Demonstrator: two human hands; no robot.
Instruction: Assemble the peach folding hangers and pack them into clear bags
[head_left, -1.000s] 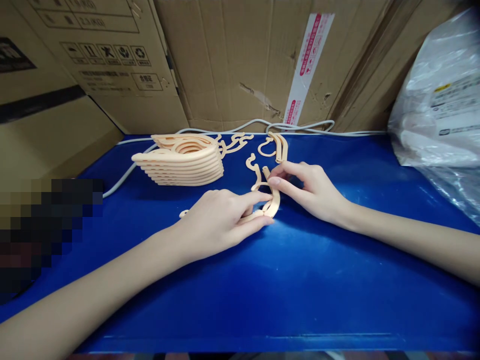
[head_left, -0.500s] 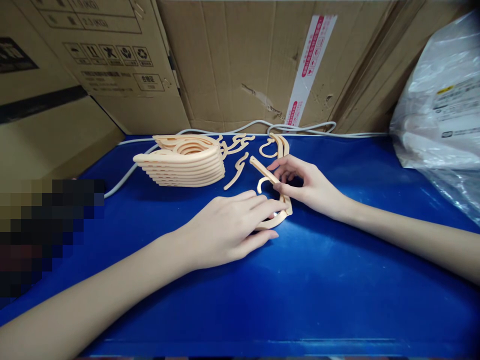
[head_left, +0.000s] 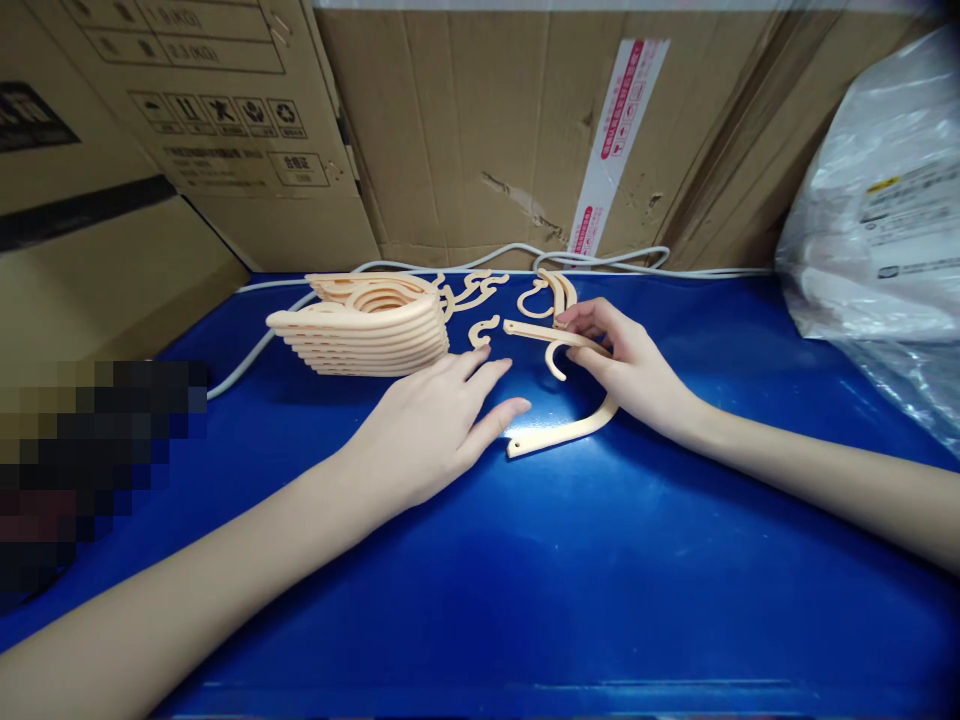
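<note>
The left hand [head_left: 427,425] and the right hand [head_left: 626,360] are bare, and so are the left forearm [head_left: 225,565] and the right forearm [head_left: 810,470] as far as each shows before the frame edge cuts it off. Both forearms are smooth in outline, narrowing evenly to slim wrists and widening again into the backs of the hands. The fingers are slender, with rounded tips; the left thumb [head_left: 495,425] is thicker at its base and tapers toward the end. Some of the right fingers are partly hidden, and the nails are too small to make out clearly.
</note>
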